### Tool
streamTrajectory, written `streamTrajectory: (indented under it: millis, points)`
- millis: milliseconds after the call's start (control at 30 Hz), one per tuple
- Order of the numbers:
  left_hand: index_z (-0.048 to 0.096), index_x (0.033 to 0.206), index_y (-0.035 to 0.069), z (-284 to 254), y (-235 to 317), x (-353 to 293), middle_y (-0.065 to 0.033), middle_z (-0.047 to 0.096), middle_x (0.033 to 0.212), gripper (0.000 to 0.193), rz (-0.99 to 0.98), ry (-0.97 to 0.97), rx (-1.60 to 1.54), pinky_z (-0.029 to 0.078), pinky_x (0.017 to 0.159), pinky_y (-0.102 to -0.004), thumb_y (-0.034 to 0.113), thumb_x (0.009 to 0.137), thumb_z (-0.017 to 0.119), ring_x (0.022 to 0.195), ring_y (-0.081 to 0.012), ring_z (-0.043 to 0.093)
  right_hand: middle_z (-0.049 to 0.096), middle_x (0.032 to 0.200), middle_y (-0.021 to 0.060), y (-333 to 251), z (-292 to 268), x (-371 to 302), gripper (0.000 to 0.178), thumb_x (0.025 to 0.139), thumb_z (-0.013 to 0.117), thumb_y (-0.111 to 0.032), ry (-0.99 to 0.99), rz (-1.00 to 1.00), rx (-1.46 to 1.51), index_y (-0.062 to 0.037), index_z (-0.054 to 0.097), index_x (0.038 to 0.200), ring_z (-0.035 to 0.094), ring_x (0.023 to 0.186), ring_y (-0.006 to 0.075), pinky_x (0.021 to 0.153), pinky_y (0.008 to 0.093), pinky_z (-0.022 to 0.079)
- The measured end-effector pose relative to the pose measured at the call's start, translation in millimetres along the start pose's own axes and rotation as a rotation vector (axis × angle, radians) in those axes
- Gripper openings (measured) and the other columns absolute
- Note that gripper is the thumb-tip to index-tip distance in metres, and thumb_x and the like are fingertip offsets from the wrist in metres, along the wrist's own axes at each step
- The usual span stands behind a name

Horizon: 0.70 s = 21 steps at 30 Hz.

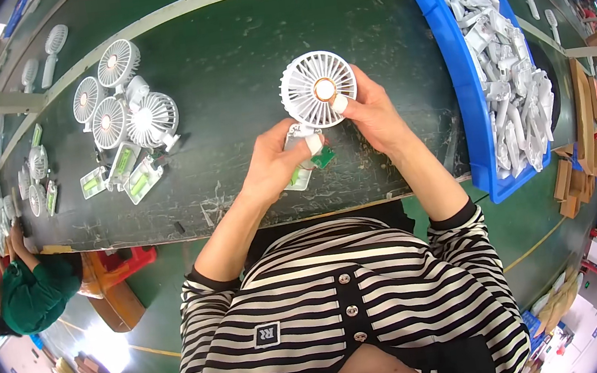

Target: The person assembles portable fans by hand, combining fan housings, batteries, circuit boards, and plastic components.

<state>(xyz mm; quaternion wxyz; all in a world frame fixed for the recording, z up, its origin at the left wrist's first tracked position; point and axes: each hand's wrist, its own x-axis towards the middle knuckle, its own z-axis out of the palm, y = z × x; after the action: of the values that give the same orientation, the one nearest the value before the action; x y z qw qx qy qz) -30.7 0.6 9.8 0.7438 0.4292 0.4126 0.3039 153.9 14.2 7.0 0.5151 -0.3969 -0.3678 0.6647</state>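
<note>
Between my two hands, over the near part of the green table, is a white handheld fan (pixel 306 81) with a round slatted head and a copper-coloured ring at its hub. My right hand (pixel 376 111) grips the head's right side, its thumb on the front near the hub. Below the head, my left hand (pixel 274 161) is closed on the fan's opened white handle part (pixel 300 179). A small green circuit board (pixel 324 157) sticks out beside the left thumb. The left fingers are partly hidden behind the handle.
Several similar fans (pixel 109 123) lie to the left, their opened handles (pixel 137 182) showing green cells. At the right stands a blue tray (pixel 482 145) heaped with white plastic parts (pixel 505 79). A co-worker in a green top (pixel 37 293) sits at the far left.
</note>
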Motion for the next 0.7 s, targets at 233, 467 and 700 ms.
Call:
streamTrajectory:
  millis: [233, 467, 700]
  points:
    - [0.057, 0.097, -0.003, 6, 7, 4, -0.0055, 0.063, 0.079, 0.025, 0.068, 0.126, 0.231, 0.046, 0.058, -0.0222, 0.019, 0.085, 0.058, 0.068, -0.0074, 0.055, 0.053, 0.113, 0.0055, 3, -1, 10, 0.049, 0.079, 0.063, -0.011, -0.010, 0.035, 0.006, -0.0020, 0.042, 0.123, 0.050, 0.104, 0.0132, 0.089, 0.0291, 0.041]
    - [0.056, 0.092, -0.004, -4, 14, 13, -0.0134, 0.061, 0.077, 0.027, -0.147, 0.188, -0.286, 0.051, 0.051, -0.0308, 0.023, 0.086, 0.053, 0.056, -0.0207, 0.060, 0.050, 0.114, 0.0124, 4, 7, -5, 0.049, 0.075, 0.061, -0.006, 0.163, -0.519, -0.733, 0.0003, 0.045, 0.120, 0.052, 0.102, 0.0231, 0.087, 0.0321, 0.042]
    - [0.056, 0.094, -0.004, 3, 11, 19, -0.0106, 0.061, 0.079, 0.027, -0.109, 0.204, -0.322, 0.051, 0.055, -0.0287, 0.022, 0.089, 0.049, 0.060, -0.0180, 0.060, 0.055, 0.108, 0.0151, 11, 16, -28, 0.029, 0.060, 0.063, -0.003, 0.101, -1.010, -1.110, -0.0002, 0.059, 0.088, 0.053, 0.096, 0.0328, 0.081, 0.0431, 0.043]
